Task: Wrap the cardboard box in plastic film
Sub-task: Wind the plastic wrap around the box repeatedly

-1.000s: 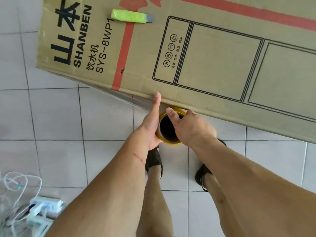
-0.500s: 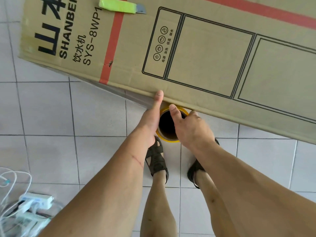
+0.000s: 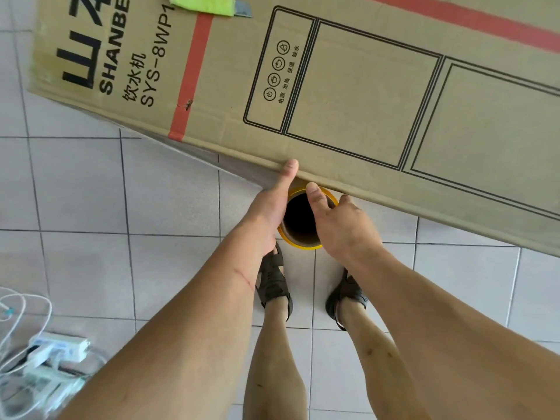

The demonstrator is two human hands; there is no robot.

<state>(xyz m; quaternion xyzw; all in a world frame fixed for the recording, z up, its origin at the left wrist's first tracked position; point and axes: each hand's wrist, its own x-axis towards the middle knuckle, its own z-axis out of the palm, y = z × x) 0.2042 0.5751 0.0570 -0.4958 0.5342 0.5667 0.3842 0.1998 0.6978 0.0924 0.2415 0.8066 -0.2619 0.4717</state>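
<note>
The film roll (image 3: 300, 219) is gripped between both hands, left hand (image 3: 268, 212) at 9 o'clock, right hand (image 3: 342, 225) at 3, pressed right under the cardboard box (image 3: 348, 86) edge at 12.

I see open tile floor (image 3: 91, 192) left of my hands; cardboard box (image 3: 363, 101) walls off ahead, cables (image 3: 27, 353) clutter lower left, sandals (image 3: 274, 283) directly below.
</note>
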